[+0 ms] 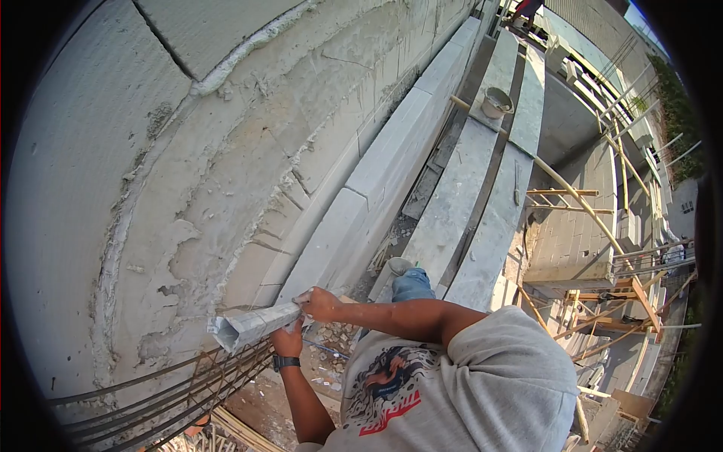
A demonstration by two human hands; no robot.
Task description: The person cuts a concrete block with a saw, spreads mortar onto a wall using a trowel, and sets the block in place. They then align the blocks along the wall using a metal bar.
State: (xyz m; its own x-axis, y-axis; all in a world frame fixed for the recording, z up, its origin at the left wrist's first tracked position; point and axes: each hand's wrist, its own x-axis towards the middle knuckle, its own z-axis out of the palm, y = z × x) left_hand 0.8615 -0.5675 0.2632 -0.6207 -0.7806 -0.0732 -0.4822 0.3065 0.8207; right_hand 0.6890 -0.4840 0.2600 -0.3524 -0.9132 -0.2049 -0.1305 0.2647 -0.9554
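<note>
A grey hollow bar with flat faces (260, 324), smeared with something pale, points its open end at the wall on the left. My right hand (320, 304) is closed around its near end. Just below, my left hand (288, 341), with a dark watch on its wrist, grips the bar from underneath. In front of both hands stands a wall (226, 188) of large pale blocks with a rough band of mortar across it. Some of my fingers are hidden behind the bar.
Scaffold planks (452, 203) run along a ledge of pale blocks (376, 173). On them are a bucket (496, 103) and a thin long tool (517, 184). Steel bars (173, 399) stretch below my hands. Bamboo poles (576, 192) cross at right. Another person (529, 9) is far off.
</note>
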